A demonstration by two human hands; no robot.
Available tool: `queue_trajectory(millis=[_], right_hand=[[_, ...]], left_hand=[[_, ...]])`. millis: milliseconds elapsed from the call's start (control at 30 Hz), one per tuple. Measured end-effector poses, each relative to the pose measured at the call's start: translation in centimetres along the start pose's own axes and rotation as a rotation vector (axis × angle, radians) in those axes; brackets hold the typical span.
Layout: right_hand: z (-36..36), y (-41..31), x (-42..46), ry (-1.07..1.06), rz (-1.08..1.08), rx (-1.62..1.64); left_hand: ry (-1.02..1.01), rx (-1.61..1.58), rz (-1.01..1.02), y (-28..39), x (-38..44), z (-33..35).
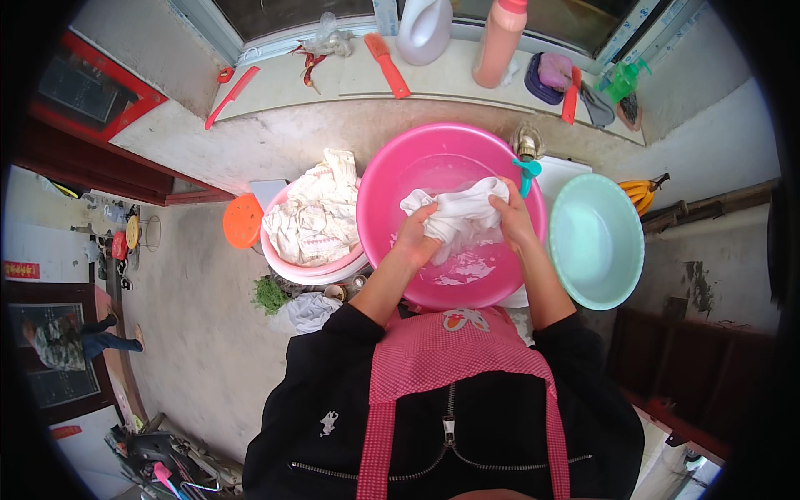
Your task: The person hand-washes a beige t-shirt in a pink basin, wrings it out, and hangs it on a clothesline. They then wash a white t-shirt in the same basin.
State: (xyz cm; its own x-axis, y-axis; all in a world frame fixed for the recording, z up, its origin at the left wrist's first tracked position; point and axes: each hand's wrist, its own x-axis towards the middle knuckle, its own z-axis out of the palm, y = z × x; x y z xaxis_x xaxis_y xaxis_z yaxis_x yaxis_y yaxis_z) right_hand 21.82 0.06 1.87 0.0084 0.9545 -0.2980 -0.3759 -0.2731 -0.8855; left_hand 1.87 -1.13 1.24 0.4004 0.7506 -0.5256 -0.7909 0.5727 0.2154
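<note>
Both hands grip a wet white cloth (465,205) above the water in a large pink plastic basin (381,244). My left hand (414,234) pinches the cloth's left end, thumb on top. At its other end my right hand (512,215) holds a bunched edge, close to the turquoise tap handle (529,170). The lower part of the cloth hangs down towards the water, where its edge is hard to make out. Light patches and ripples show on the water near my wrists.
Left of the basin, a pink tub (278,262) holds crumpled patterned fabric (312,219), with an orange stool (242,220) beyond. A mint-green basin (597,244) stands at right, near bananas (640,192). Bottles (500,44) and brushes (387,65) line the sill. A person (69,340) is far left.
</note>
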Motion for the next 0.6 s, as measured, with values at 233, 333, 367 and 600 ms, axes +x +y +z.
queue_trajectory(millis=[233,333,367,600], right_hand=[[6.0,1.6,1.5,0.074,-0.203,-0.543],[10.9,3.8,-3.0,-0.098,-0.850,-0.970],[10.7,4.3,-2.7,-0.105,-0.853,-1.044],[7.4,4.3,2.1,0.205,-0.458,-1.106]], left_hand=[[-0.091,0.023,-0.049,-0.3,3.9,-1.2],[-0.424,-0.044,-0.087,-0.9,9.0,-8.5],[-0.312,0.016,-0.068,-1.1,8.3,-6.7],[-0.060,0.224,0.095,-4.6,8.0,-5.6]])
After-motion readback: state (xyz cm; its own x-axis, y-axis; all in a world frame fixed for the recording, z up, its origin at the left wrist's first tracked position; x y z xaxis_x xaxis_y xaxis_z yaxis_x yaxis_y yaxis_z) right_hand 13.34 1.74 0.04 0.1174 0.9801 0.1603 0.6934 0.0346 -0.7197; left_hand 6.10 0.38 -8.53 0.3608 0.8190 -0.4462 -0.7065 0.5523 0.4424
